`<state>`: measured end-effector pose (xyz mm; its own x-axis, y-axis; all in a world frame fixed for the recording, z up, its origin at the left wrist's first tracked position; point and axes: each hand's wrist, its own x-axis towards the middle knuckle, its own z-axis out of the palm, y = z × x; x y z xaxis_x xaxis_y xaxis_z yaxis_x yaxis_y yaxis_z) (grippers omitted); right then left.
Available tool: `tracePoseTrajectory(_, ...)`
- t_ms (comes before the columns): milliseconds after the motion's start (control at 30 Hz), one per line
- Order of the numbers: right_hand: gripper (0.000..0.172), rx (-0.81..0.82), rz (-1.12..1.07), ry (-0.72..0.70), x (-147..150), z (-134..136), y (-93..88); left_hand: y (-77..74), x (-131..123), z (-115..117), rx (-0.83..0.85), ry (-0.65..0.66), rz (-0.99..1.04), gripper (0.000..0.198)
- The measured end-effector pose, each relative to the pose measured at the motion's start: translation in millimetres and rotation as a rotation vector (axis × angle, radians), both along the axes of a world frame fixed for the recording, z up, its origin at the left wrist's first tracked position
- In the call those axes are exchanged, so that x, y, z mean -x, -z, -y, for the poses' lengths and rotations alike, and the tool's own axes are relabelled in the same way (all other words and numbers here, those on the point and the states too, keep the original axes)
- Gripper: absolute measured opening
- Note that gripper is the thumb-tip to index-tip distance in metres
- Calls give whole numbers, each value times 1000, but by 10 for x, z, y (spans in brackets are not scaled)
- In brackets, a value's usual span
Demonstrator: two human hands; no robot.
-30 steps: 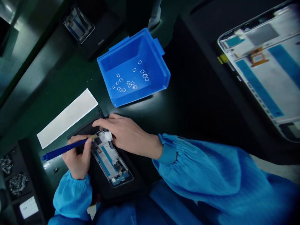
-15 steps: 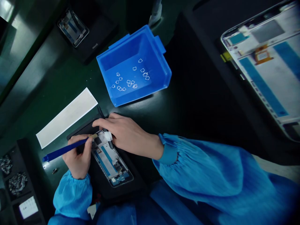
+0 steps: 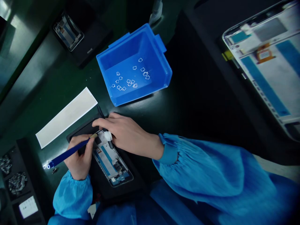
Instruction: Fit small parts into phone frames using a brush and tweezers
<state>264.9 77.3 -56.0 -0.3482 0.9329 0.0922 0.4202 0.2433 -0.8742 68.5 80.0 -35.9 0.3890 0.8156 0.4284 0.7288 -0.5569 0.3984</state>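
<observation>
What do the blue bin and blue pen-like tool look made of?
Blue bin: probably moulded plastic, smooth satin finish, from its even colour and soft sheen. Blue pen-like tool: likely smooth plastic, given its uniform barrel; pale tip unclear.

Dark-blue pen (image 3: pixel 67 153), silver phone (image 3: pixel 113 158) with 2 blue stripes (image 3: pixel 109 158)

The right hand (image 3: pixel 131 134) hides the middle of a slim black piece (image 3: pixel 100 110); whether the tip of the left hand's (image 3: pixel 78 157) blue pen-shaped tool (image 3: pixel 67 153) touches the phone is too small to tell. A phone chassis (image 3: pixel 269 70) at far right and a parts tray (image 3: pixel 24 151) at left are cropped.
</observation>
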Motion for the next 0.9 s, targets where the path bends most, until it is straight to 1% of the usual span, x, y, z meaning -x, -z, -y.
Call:
tracePoseTrajectory(400,41,-34,-16,23,8,4,24,-32,0,-22,30,31,-35,12)
tracePoseTrajectory(567,39,-46,-11,18,12,0,36,11,46,-3,83,-39,107,16)
tracePoseTrajectory(633,41,-44,-2,16,13,-2,35,20,58,3,91,-40,134,17)
tracePoseTrajectory(900,41,-50,-15,16,12,-7,24,15,57,-6,75,-13,80,17)
